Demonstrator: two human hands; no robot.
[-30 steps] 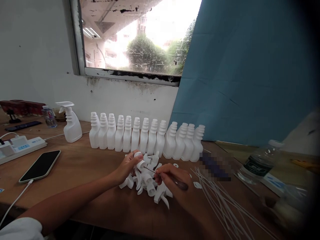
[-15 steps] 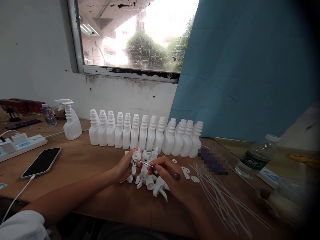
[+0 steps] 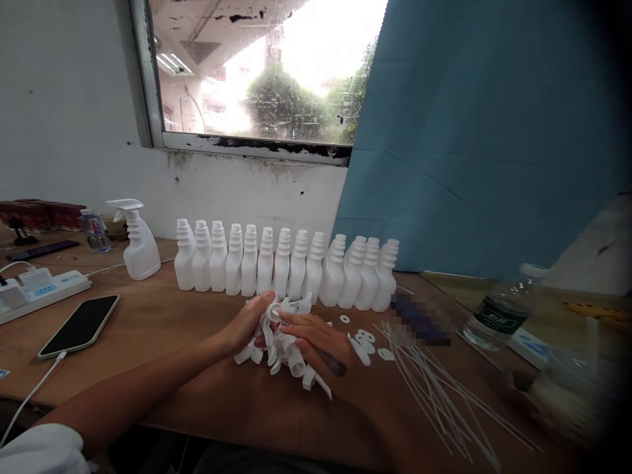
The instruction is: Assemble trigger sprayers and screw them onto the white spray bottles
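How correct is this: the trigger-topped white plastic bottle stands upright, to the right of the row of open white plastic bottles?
Wrong side: the head view shows the trigger-topped white plastic bottle upright to the left of the row of open white plastic bottles.

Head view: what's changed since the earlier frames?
Right hand shifted left, close in against the spray head in the left hand. The spray head has been turned. Nothing visibly let go; the tool stays in the right hand. Bottle row unchanged.
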